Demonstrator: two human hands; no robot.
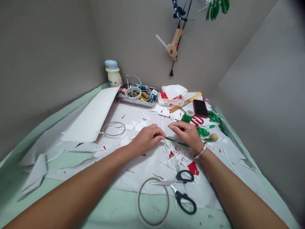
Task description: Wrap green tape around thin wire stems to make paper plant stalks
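Note:
My left hand [147, 137] and my right hand [187, 132] meet over the white paper in the middle of the table. Both pinch a thin green-wrapped stem [177, 142] that runs from the left fingertips to under the right wrist. The left fingers are curled closed on its left end. The right fingers are pressed together above it. A roll of green tape [187, 116] stands just behind my right hand. Thin white strips and red paper scraps [193, 167] lie below the hands.
Black scissors [182, 190] and a clear tape ring [153, 202] lie near the front. Red scissors [197, 121], a phone [200, 108], a tissue pack [171, 98], a metal tray [138, 93], a bottle [113, 73], green leaves [203, 131] and a hanging glue gun [173, 44] sit behind.

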